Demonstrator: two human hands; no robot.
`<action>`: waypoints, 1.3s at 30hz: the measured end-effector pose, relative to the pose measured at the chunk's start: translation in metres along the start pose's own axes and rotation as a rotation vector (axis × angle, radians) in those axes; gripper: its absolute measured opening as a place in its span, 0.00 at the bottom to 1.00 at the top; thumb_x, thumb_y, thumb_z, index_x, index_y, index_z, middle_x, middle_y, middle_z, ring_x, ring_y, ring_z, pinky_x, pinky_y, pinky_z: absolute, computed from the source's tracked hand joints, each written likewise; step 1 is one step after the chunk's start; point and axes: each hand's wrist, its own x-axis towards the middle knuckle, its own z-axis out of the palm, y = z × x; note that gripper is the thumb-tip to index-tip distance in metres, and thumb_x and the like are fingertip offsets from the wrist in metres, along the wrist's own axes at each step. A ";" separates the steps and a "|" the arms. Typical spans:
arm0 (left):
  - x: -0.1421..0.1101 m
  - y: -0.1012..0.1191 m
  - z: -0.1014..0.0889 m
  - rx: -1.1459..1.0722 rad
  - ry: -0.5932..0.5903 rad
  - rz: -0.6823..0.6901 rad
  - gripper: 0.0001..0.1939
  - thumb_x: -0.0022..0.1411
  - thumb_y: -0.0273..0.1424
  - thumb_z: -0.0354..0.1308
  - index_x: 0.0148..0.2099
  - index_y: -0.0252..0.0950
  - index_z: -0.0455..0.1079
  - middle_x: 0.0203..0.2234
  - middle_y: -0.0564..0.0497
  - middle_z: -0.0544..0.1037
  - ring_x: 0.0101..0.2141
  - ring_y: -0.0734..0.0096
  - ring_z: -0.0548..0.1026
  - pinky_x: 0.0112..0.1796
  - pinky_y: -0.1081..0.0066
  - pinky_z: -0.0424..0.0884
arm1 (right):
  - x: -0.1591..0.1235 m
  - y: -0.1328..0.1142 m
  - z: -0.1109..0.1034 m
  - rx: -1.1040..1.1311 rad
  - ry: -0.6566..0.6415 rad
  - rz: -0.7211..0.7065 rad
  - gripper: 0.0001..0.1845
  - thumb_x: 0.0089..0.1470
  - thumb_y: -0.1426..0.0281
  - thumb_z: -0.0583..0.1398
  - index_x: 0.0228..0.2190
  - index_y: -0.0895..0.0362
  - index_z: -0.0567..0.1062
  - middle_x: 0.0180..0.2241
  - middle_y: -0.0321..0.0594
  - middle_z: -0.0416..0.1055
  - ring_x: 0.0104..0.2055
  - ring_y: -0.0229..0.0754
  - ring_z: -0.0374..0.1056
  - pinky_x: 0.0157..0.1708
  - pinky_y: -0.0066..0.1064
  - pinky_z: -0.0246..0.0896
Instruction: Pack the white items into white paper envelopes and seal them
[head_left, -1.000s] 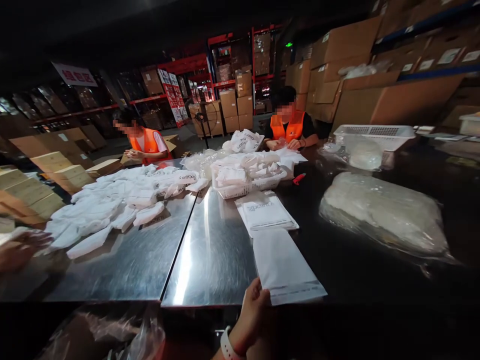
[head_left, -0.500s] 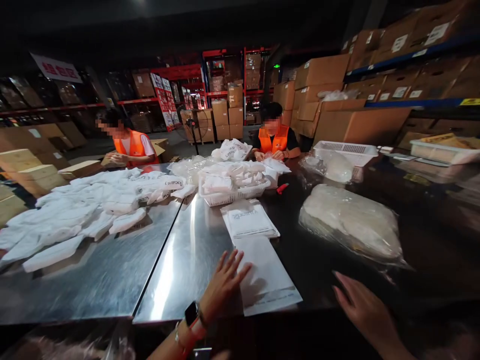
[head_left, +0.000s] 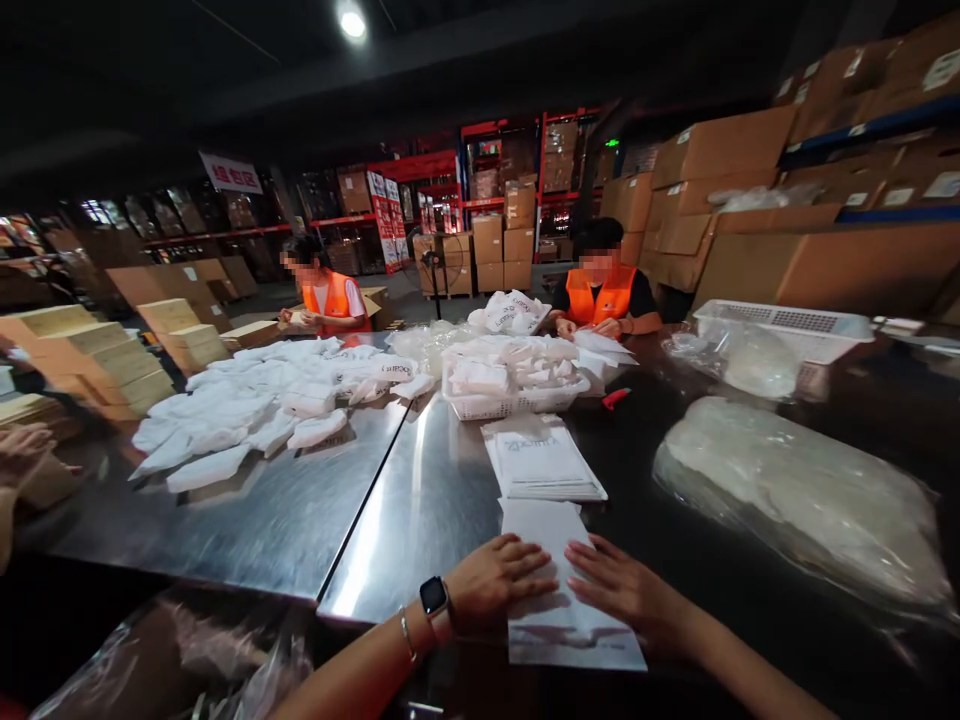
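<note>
A flat white packaging bag (head_left: 559,530) lies on the metal table with its printed end toward me. My left hand (head_left: 501,578), below a wrist with a watch (head_left: 433,596), rests with fingers stretched over the bag's left side. From the other side, my right hand (head_left: 626,588) lies on its right edge, fingers extended and flat. Neither hand grips anything. Just beyond the bag is a stack of printed white bags (head_left: 544,458). Behind that stands a white plastic basket (head_left: 517,403) heaped with white packets (head_left: 480,372).
A heap of white packets (head_left: 232,400) covers the left table. Clear plastic bundles (head_left: 795,490) lie at right, near another white basket (head_left: 787,322). A red tool (head_left: 616,398) lies mid-table. Two co-workers in orange vests sit across; another person's hands (head_left: 26,455) show at far left.
Both hands have come down onto the white bag; my right hand has moved left to reach it. The view has swung left, bringing another person's hands into sight.
</note>
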 end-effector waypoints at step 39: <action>-0.001 0.056 0.029 -0.627 0.474 -1.137 0.28 0.70 0.50 0.34 0.32 0.40 0.68 0.23 0.47 0.75 0.24 0.65 0.69 0.27 0.67 0.57 | 0.024 -0.045 0.010 0.510 0.437 1.156 0.35 0.55 0.40 0.47 0.22 0.54 0.78 0.18 0.40 0.73 0.21 0.46 0.70 0.21 0.31 0.62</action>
